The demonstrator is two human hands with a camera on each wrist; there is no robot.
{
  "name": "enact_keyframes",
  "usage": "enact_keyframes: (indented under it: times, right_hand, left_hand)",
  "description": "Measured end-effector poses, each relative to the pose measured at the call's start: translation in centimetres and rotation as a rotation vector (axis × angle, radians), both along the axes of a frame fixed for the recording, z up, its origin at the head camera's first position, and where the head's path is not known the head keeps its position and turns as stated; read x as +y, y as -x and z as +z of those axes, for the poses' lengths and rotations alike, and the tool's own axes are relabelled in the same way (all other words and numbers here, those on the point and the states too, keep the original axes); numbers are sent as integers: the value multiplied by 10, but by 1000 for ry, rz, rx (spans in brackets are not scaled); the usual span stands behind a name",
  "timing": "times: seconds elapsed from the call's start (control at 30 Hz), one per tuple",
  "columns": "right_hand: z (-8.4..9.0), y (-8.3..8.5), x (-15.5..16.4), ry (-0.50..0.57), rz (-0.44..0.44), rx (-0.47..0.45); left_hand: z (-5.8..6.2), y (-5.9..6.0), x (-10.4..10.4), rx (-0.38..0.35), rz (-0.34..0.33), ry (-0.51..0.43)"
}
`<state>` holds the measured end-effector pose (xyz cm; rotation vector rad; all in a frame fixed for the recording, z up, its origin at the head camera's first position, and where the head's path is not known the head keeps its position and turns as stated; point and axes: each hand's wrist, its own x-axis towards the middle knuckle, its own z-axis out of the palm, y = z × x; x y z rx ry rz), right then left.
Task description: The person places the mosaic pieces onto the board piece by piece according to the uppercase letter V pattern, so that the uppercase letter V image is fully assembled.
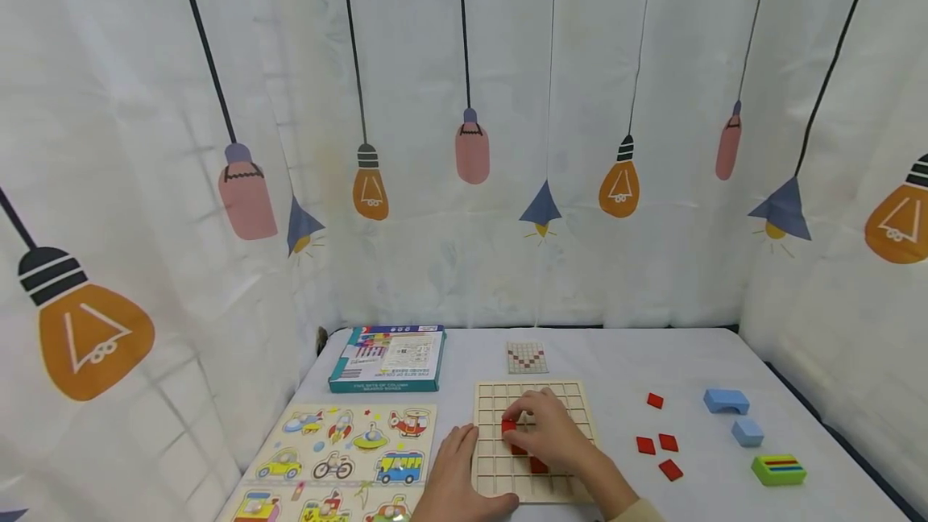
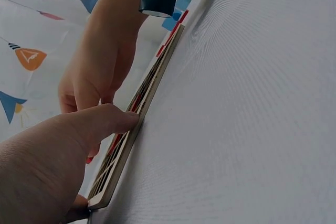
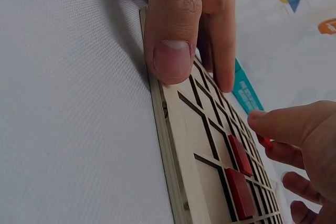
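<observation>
Right hand pinches red tile, left hand touches board

Even light fills the head view, stretched towards its edges; both wrist views are dimmer, soft shadow edging the board

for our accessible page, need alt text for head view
A person's right hand pinches a red tile at a gridded board while the left hand touches the board's left edge. Four loose red tiles, two blue blocks and a green block lie to the right; a picture sheet and box to the left.
</observation>
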<state>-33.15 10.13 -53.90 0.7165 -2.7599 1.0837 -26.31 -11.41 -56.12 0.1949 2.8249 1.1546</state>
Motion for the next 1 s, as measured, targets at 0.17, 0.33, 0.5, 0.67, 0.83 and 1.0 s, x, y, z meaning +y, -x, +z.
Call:
enact_keyframes:
  times: [0.17, 0.33, 0.5, 0.67, 0.83, 1.0]
  right_hand:
    - [0, 1, -5, 3, 10, -3]
    - [-1, 3, -8, -2, 13, -4]
    - [-3, 7, -13, -7, -10, -12]
    - [-5, 9, -16, -35, -43, -40]
    - [-6, 9, -16, -54, -49, -59]
    - [-7, 7, -15, -56, -41, -45]
  left_hand:
    - [0, 0, 0, 9, -10, -2]
    - [-1, -1, -1, 20, -12, -1]
    - [-1, -2, -2, 23, -6, 0]
    - [2, -3, -2, 17, -8, 1]
    - [2, -3, -2, 12, -8, 8]
    - [2, -3, -1, 15, -7, 8]
